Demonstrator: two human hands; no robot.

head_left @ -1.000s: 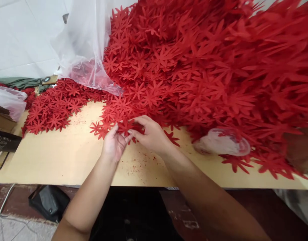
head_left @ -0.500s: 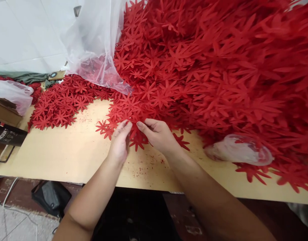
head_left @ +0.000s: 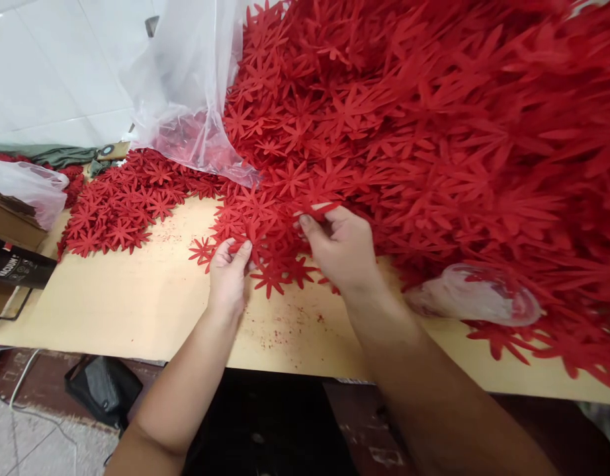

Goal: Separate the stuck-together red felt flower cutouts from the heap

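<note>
A huge heap of red flower-shaped cutouts (head_left: 409,132) covers the right and back of a tan table (head_left: 126,311). My left hand (head_left: 228,281) rests at the heap's near edge, thumb and fingers pinching a small stack of red cutouts (head_left: 253,241). My right hand (head_left: 345,248) has reached into the heap beside it, its fingers curled around one red cutout (head_left: 317,210) lifted off the pile. A few loose cutouts (head_left: 280,274) lie on the table between both hands.
A flatter patch of red cutouts (head_left: 121,205) lies at the table's left. A clear plastic bag (head_left: 186,86) hangs at the back, a smaller bag (head_left: 24,188) at far left. A crumpled clear plastic piece (head_left: 474,297) sits at right. A black box (head_left: 17,268) and dark bag (head_left: 104,390) are at left.
My right hand has moved up and right from beside the left hand into the heap and taken hold of a cutout. The left hand has stayed at the heap's edge.
</note>
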